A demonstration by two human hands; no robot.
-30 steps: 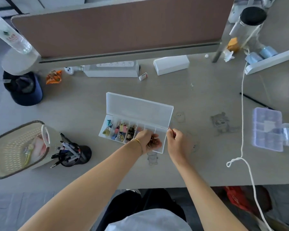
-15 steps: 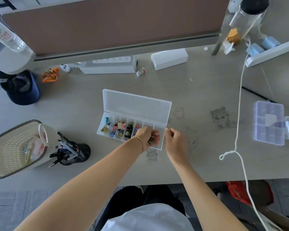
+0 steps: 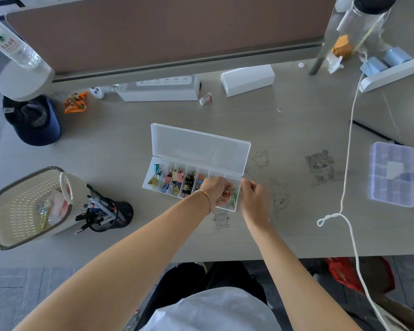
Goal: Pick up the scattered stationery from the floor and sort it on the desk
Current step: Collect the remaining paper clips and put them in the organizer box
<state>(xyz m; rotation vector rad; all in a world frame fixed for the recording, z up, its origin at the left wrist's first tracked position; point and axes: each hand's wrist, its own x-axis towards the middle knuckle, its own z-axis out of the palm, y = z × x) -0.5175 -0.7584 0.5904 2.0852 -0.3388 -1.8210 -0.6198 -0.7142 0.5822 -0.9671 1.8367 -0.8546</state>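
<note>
Translucent plastic organiser box (image 3: 196, 163) lies open mid-desk (image 3: 105, 144), toward the front edge, as the left hand (image 3: 213, 187) curls over coloured paper clips (image 3: 230, 199) in its end compartment and the right hand (image 3: 253, 194) pinches a single clip (image 3: 243, 177) beside the box's right corner. Light, slippery and springy, the clips likely need fingertip pinches; bare desk lies right of the box before the white cord (image 3: 344, 187).

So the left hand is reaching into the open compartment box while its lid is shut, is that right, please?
Not quite: the lid is open, folded back behind the compartment box. The head view shows the left hand reaching into its right-hand end.
</note>
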